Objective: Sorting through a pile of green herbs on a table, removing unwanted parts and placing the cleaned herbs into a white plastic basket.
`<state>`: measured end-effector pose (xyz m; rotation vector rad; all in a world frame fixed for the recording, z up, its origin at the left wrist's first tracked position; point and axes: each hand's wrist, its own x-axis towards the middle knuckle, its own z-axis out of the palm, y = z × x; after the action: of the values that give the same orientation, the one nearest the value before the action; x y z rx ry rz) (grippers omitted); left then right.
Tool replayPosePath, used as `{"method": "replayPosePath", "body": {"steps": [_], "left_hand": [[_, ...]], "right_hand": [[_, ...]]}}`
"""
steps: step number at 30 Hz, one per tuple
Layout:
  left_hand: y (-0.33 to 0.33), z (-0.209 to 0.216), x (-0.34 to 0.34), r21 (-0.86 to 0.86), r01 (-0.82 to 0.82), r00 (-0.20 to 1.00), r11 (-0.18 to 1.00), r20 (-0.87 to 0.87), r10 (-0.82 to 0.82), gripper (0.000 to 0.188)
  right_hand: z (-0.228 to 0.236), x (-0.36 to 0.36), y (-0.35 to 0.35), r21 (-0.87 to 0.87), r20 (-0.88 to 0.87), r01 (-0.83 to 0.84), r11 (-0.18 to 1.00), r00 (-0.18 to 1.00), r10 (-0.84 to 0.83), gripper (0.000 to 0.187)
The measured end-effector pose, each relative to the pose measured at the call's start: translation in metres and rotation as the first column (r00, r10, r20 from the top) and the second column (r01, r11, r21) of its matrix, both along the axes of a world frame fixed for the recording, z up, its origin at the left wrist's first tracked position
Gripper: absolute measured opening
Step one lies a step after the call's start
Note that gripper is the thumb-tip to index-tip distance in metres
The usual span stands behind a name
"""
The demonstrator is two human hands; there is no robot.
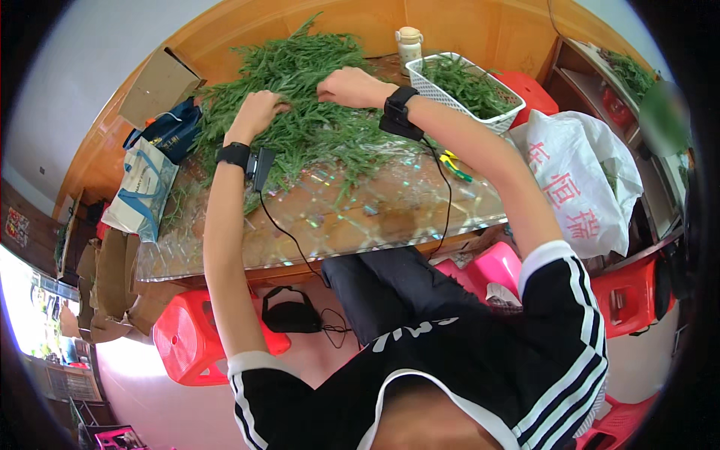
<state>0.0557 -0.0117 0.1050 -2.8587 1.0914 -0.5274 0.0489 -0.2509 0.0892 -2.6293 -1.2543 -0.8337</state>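
Left hand [259, 112], right hand [352, 87] at one greenery heap [296, 64]; one basket [507, 120].

It looks like a makeshift home workroom: red plastic stools [180, 341], a plastic-covered table [337, 219], heaped green sprigs [296, 67].

Two hands [259, 112] [352, 88], one basket [430, 85]
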Motion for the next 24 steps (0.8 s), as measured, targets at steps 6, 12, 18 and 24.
{"method": "replayPosePath", "body": {"steps": [6, 12, 18, 24], "left_hand": [[0.031, -0.004, -0.022, 0.054, -0.245, 0.965, 0.968, -0.081, 0.249, 0.027], [0.053, -0.015, -0.045, -0.148, -0.103, 0.959, 0.984, 0.248, 0.138, 0.044], [0.051, -0.016, -0.065, -0.359, -0.166, 0.849, 0.919, 0.422, 0.318, 0.042], [0.016, -0.056, -0.045, -0.686, -0.146, 0.823, 0.713, 0.316, 0.472, 0.036]], "right_hand": [[0.001, -0.005, 0.032, 0.184, -0.217, -0.07, 0.98, 0.97, 0.11, 0.015], [-0.025, -0.011, 0.008, 0.545, -0.258, -0.067, 0.836, 0.935, 0.243, 0.014], [-0.046, -0.011, -0.038, 0.893, -0.165, 0.018, 0.449, 0.942, 0.292, 0.014], [-0.014, -0.013, -0.05, 0.987, 0.088, -0.096, 0.131, 0.994, 0.069, 0.011]]}}
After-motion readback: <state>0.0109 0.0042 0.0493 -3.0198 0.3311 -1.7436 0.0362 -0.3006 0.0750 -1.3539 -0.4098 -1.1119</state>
